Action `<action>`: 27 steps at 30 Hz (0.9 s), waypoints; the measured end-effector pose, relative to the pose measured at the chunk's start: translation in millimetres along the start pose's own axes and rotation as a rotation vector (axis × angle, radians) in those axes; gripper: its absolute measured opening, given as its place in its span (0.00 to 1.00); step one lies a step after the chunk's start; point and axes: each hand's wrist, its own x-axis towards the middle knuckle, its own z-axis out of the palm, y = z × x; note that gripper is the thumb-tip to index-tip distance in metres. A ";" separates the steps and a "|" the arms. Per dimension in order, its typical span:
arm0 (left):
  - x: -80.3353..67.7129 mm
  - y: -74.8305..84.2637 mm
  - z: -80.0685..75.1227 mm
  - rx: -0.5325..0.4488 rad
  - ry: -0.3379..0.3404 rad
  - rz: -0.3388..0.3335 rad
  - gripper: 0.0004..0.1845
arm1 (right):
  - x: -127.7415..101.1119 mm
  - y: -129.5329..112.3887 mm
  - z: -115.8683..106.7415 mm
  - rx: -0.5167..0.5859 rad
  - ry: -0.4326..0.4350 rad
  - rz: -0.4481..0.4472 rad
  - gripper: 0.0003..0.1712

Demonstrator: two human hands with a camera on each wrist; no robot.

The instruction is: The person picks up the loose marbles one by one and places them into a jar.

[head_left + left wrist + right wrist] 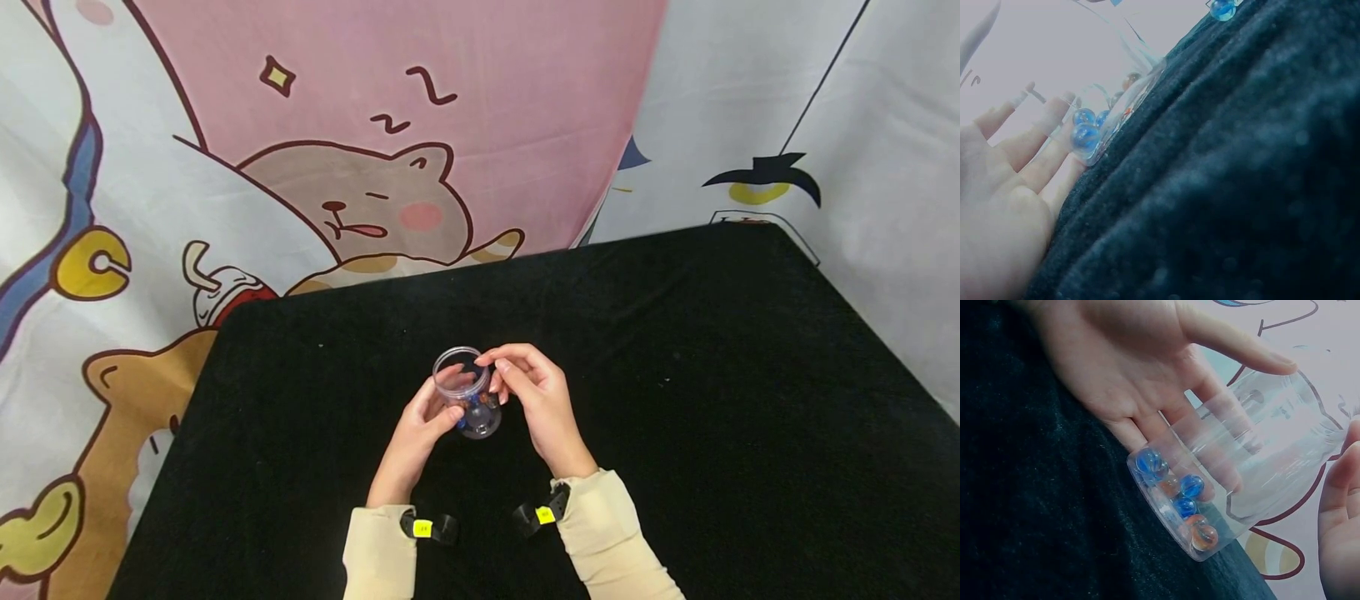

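Note:
A clear plastic jar (pixel 459 382) is held tilted just above the black cloth-covered table (pixel 712 375), between both hands. Several blue and orange marbles (pixel 1179 494) lie against its base. My left hand (pixel 420 429) cups the jar's lower left side, its fingers (pixel 1035 144) lying along the wall near the blue marbles (pixel 1085 134). My right hand (pixel 536 392) grips the jar (pixel 1254 456) from the right, fingers behind the wall and thumb (pixel 1241 350) over the top near the rim. Left-hand fingers (pixel 1341 512) show at the right edge of the right wrist view.
A cartoon-printed backdrop (pixel 375 125) hangs behind the table's far and left edges. A small blue marble-like spot (pixel 1222 9) shows at the top of the left wrist view. Black bands with yellow tags (pixel 423 527) sit on both wrists, over cream sleeves.

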 end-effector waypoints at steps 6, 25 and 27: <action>-1.5 -0.8 -1.2 -0.002 0.006 -0.006 0.25 | 0.1 -0.5 1.3 0.014 -0.005 0.006 0.11; -1.8 -1.4 -1.3 -0.013 -0.003 0.011 0.26 | -0.5 -2.7 3.0 -0.040 -0.006 -0.003 0.10; -2.0 -0.8 -0.9 -0.008 -0.002 0.012 0.26 | -0.6 -3.0 3.1 -0.042 -0.005 -0.002 0.10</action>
